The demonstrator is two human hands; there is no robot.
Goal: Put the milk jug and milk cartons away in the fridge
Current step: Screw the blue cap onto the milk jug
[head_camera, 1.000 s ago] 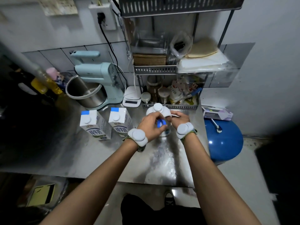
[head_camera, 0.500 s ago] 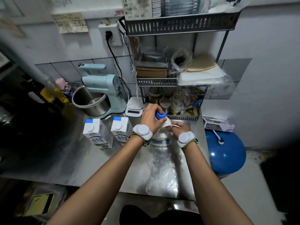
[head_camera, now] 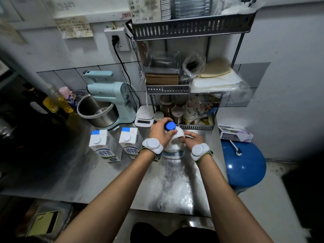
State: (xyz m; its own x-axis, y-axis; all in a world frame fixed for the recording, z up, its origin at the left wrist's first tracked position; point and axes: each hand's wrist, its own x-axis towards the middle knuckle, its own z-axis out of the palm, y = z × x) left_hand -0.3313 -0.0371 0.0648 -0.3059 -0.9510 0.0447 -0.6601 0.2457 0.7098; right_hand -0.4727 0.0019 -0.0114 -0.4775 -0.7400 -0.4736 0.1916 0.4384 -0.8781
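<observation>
Right now your left hand [head_camera: 162, 131] is curled over the top of the milk jug [head_camera: 173, 148], with the fingers [head_camera: 171, 133] wrapped round the blue cap [head_camera: 170, 125] so that the cap shows between thumb and forefinger. Your right hand [head_camera: 192, 139] is closed on the jug's white handle side, just to the right of your left hand and a little nearer to you, its fingers pressed against the jug's shoulder. The jug stands upright on the steel counter [head_camera: 175, 186], directly under both hands, and its lower body with a pale label shows between your two wrists.

Each wrist carries a white round band [head_camera: 152, 145]. Just to the left of your left wrist stand the two milk cartons, both upright and side by side with a narrow gap between them: the near carton [head_camera: 130, 143] sits close beside your wrist band, and the far carton [head_camera: 104, 145] stands one place further left. Both have blue-edged tops and white round caps.

Beyond your left hand, toward the wall, sits a small white kitchen scale [head_camera: 145, 116], and further left of it a pale green stand mixer [head_camera: 112, 95] with its steel bowl [head_camera: 97, 112]. Beyond your right hand is a wire rack [head_camera: 192, 28] crowded with jars and packets. Off to the right of your right hand, past the counter's edge, is a blue round drum [head_camera: 245, 165] with a flat box [head_camera: 235, 135] behind it.
</observation>
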